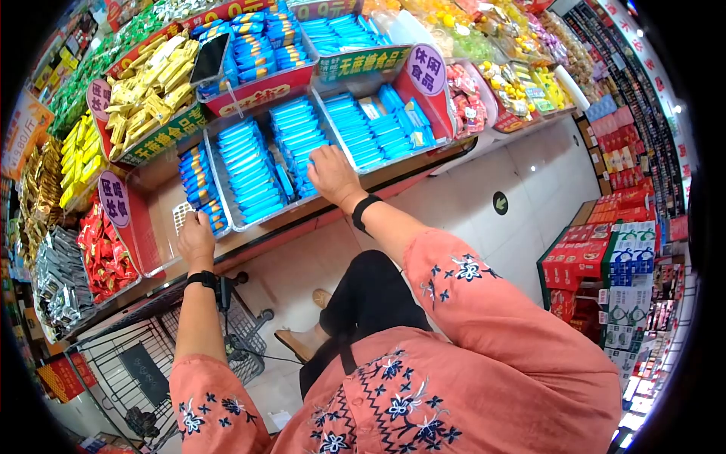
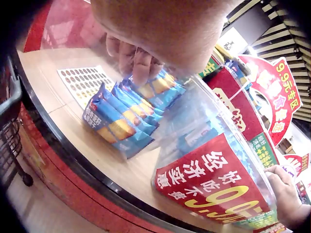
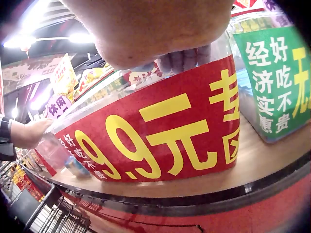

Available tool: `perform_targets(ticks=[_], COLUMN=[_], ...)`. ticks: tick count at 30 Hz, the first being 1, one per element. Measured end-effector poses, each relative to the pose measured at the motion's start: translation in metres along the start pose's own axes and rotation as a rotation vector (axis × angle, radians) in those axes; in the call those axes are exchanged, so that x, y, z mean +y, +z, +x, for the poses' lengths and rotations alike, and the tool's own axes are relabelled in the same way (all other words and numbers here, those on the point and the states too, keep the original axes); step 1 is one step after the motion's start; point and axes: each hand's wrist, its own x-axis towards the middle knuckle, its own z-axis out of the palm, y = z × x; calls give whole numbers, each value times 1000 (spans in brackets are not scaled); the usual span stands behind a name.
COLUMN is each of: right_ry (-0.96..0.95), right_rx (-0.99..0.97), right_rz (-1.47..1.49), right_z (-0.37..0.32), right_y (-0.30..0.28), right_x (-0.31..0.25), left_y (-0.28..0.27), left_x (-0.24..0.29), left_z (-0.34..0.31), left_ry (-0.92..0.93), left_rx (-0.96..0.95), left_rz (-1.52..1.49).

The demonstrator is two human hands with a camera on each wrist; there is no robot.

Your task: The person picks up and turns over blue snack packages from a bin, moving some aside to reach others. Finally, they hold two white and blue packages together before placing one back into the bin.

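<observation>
Blue packs of biscuits (image 2: 116,119) with golden biscuits printed on them stand in a row on the wooden shelf. My left hand (image 1: 197,240) is at this row, its fingers (image 2: 141,68) curled down against the packs at the far side. Beside the hand lies a white sheet with rows of round dots (image 2: 80,80). My right hand (image 1: 333,178) grips the front rim of a clear plastic bin (image 3: 146,141) with a red-and-yellow price label. Its fingers (image 3: 184,59) reach over the rim and show through the wall. Light-blue packets (image 1: 246,170) fill the bin in rows.
Another bin of blue packets (image 1: 363,136) stands to the right. Red packets (image 1: 106,242) lie in a compartment at the left, and yellow packets (image 1: 155,76) behind. A phone-like dark screen (image 1: 210,59) stands above. Below the shelf edge is a shopping cart (image 1: 144,371).
</observation>
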Motion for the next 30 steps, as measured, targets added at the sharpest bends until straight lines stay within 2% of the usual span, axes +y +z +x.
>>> perform_targets(ticks=[11,30], right_ry=[-11,-8], right_rx=[16,9], right_rz=[-9,-10], right_z=[0,-1], right_y=[2,7], right_x=[1,5], left_y=[0,1], left_x=[-3,-2], left_z=[0,1], left_ry=[55,14], left_rx=[10,-12], left_rz=[-33,20])
